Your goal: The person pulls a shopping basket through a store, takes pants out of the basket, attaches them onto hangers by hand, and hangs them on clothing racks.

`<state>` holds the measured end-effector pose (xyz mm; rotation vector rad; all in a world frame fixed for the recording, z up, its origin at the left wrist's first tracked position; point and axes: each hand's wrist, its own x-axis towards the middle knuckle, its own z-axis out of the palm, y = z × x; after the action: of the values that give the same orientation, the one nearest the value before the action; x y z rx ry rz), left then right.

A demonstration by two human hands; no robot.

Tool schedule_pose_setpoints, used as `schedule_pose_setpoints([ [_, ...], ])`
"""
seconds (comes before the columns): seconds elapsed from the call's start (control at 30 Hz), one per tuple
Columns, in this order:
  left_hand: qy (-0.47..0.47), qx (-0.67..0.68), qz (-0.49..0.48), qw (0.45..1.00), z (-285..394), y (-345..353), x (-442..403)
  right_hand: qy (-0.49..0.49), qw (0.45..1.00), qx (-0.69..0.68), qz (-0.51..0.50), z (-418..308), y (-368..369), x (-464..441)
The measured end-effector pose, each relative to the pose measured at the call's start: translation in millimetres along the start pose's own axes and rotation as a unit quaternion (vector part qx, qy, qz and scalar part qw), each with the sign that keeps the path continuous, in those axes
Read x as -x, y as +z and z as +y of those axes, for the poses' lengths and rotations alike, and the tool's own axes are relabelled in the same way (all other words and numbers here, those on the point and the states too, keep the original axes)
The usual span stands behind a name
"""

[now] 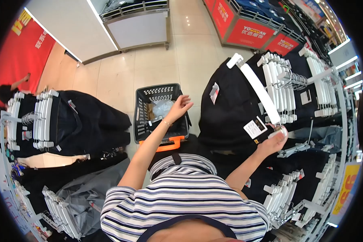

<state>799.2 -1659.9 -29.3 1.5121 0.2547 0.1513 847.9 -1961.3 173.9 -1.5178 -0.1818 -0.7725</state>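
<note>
My right hand [273, 144] grips the near clip end of a white clip hanger [262, 94]. Black trousers [230, 97] hang from this hanger, with a white tag [255, 128] close to my fingers and another tag [215, 93] farther along the cloth. My left hand [181, 107] is above the dark shopping basket [157, 87], fingers apart and nothing in them. Inside the basket lies a clear plastic-wrapped item [162, 109] beside something brown; my forearm hides part of the contents. The basket's orange handle [171, 144] rests on its near side.
Racks of trousers on white hangers [276, 74] flank me on the right, and more dark trousers [88, 117] hang on the left. Red-sided display bins [248, 34] and a white-panelled bin [141, 32] stand ahead across the tiled floor [189, 56]. Another person [6, 92] is at far left.
</note>
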Motion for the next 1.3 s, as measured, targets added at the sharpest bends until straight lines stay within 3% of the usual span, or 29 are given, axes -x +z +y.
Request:
schedule_pose_setpoints([
  [0.17,0.16,-0.008,-0.018,0.987,57.8,17.1,-20.5,0.018,0.999,-0.035,-0.021,-31.9,11.6,-1.8],
  [0.27,0.093,0.166,-0.057,0.98,89.7,4.4,-8.0,0.081,0.99,-0.11,-0.023,-48.8,25.7,-4.8],
  [0.3,0.053,0.184,-0.042,0.981,108.1,-2.6,5.1,0.112,0.979,-0.169,-0.036,-48.2,27.8,-8.1],
  [0.37,0.014,0.014,0.015,1.0,129.9,-24.4,31.5,0.164,0.961,-0.221,-0.038,-43.2,37.3,-15.4],
  [0.43,0.119,0.068,0.134,0.982,117.3,-38.8,47.2,0.267,0.932,-0.236,-0.066,-19.4,44.2,-23.6],
  [0.5,0.164,0.209,0.169,0.949,143.3,-46.8,67.1,0.343,0.912,-0.19,-0.121,13.8,62.6,-21.4],
  [0.63,0.116,0.205,0.32,0.917,149.0,-78.8,83.9,0.488,0.81,-0.254,-0.202,52.5,122.9,37.4],
  [0.7,0.075,0.231,0.361,0.9,148.4,-92.9,90.3,0.654,0.594,-0.344,-0.318,81.3,127.9,82.8],
  [0.77,0.077,0.259,0.347,0.898,135.4,-109.2,98.9,0.674,0.526,-0.306,-0.418,89.5,128.7,127.2],
  [0.9,0.095,0.322,0.342,0.878,76.1,-141.0,116.0,0.483,0.531,-0.104,-0.688,105.1,122.1,165.5],
  [0.93,0.089,0.281,0.377,0.878,62.6,-145.2,121.2,0.42,0.522,-0.055,-0.74,114.3,121.3,172.4],
  [1.0,0.079,0.211,0.433,0.873,40.2,-153.9,132.2,0.338,0.541,0.01,-0.77,164.5,127.9,191.9],
  [1.1,0.073,0.218,0.467,0.854,24.3,-166.5,145.6,0.283,0.632,0.053,-0.72,170.0,156.6,191.4],
  [1.17,0.036,0.211,0.482,0.849,18.3,-172.1,149.8,0.307,0.725,0.02,-0.616,173.6,168.4,197.3],
  [1.27,-0.067,0.154,0.542,0.824,-52.9,-193.6,141.1,0.36,0.746,0.079,-0.555,226.6,174.1,235.8],
  [1.3,-0.103,0.124,0.545,0.823,-83.9,-196.1,140.3,0.329,0.739,0.103,-0.578,228.7,170.9,245.4],
])
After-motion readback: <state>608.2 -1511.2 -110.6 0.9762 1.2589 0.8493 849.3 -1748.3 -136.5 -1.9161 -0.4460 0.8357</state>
